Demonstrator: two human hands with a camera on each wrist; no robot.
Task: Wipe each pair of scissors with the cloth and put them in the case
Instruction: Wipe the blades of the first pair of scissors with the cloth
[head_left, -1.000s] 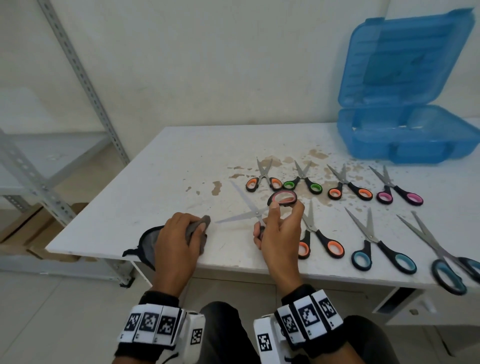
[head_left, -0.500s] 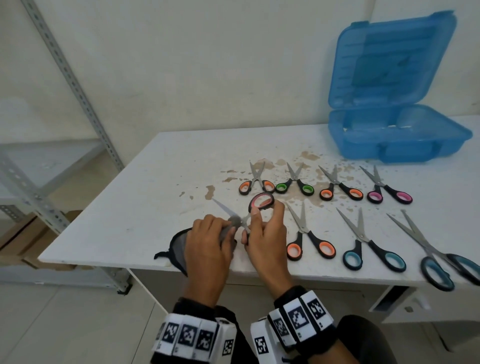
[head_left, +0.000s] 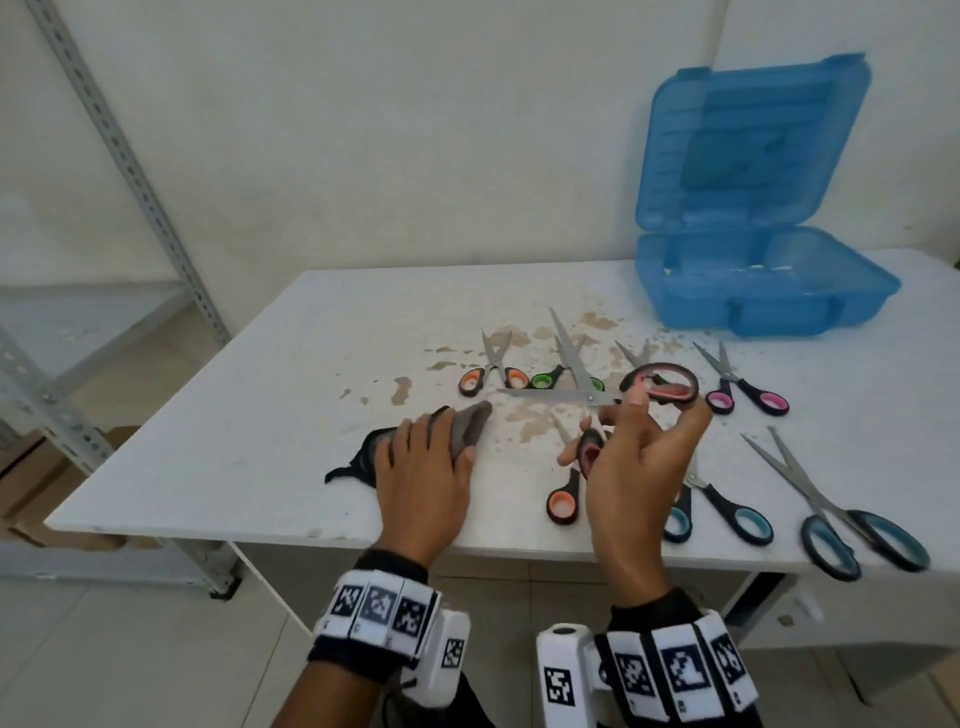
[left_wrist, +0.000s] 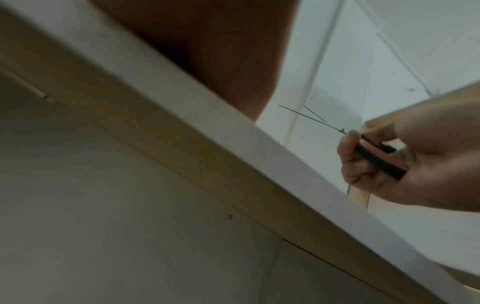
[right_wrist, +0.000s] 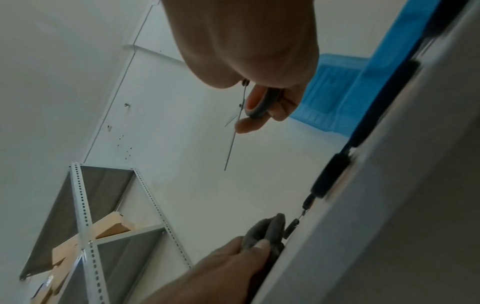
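Pink-handled scissors lifted with blades spread; risks noted before I carry them to the case.

My right hand (head_left: 631, 467) is clamped on the pink-handled scissors (head_left: 592, 397), fingers through both loops, blades splayed wide above the desk (head_left: 260, 415): one points left, the other away over the green-handled pair (head_left: 563, 376). My left hand (head_left: 423, 475) presses curled fingers onto the grey cloth (head_left: 467, 428) near the desk's front edge. The blue case (head_left: 753, 291) stands open at the far right corner, well apart, and I judge it empty. Risk 1: open blades swung rightward could snag the pairs lying between me and the case. Risk 2: my grip looks loose, so a tilt could drop the scissors. Risk 3: exposed edges may nick my left hand if I bring the cloth back. I cannot tell whether both blades are clean.
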